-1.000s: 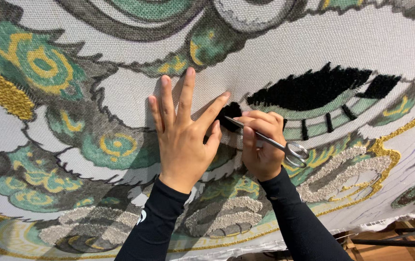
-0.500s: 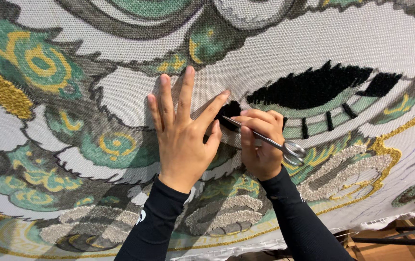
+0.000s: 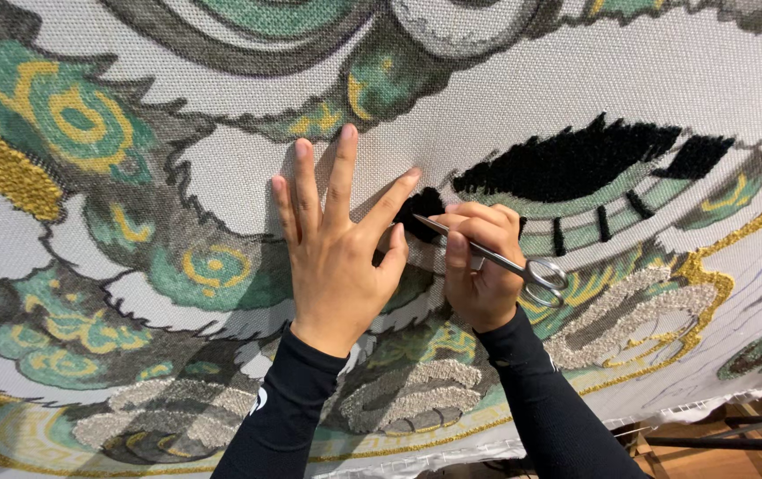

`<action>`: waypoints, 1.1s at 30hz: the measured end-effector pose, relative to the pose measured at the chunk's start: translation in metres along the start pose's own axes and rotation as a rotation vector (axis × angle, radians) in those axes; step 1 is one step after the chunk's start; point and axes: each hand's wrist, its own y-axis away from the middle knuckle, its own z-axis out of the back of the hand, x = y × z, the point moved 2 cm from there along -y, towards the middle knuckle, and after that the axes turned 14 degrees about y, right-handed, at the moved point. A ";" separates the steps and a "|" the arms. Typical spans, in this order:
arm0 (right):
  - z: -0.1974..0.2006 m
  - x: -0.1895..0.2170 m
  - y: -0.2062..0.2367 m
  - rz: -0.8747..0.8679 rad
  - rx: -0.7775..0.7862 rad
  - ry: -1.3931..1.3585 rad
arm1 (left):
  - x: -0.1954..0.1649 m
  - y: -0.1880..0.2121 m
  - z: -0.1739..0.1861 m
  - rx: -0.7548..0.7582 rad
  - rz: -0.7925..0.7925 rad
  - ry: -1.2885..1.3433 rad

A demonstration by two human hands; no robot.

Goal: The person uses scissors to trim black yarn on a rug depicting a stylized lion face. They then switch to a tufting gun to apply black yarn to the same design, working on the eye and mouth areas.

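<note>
Right hand [image 3: 480, 275] is clenched around a pair of small steel scissors [image 3: 496, 258], thumb along the shank, the blades pointing up and left to a small black tufted patch [image 3: 418, 213] on the stretched tufting cloth [image 3: 221, 168]. Just left of that patch, the left hand [image 3: 338, 257] lies flat and released, fingers spread, pressed against the cloth, its little finger beside the scissor tips. Right of the patch runs a longer black tufted band [image 3: 576, 164] above short black bars. Below the patch lie grey looped sections [image 3: 398, 404] and a gold border [image 3: 709, 275]; left of it, green and yellow swirls [image 3: 212, 270]. Both forearms wear black sleeves [image 3: 540, 399].
</note>
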 end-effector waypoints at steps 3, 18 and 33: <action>-0.002 -0.001 0.000 0.026 0.026 0.056 | -0.001 0.001 0.000 -0.001 0.004 0.004; -0.002 -0.002 0.000 0.043 0.003 0.031 | -0.003 0.000 0.002 -0.001 0.015 0.003; 0.000 -0.003 -0.001 0.047 -0.018 -0.007 | -0.003 0.000 -0.006 -0.084 0.009 0.010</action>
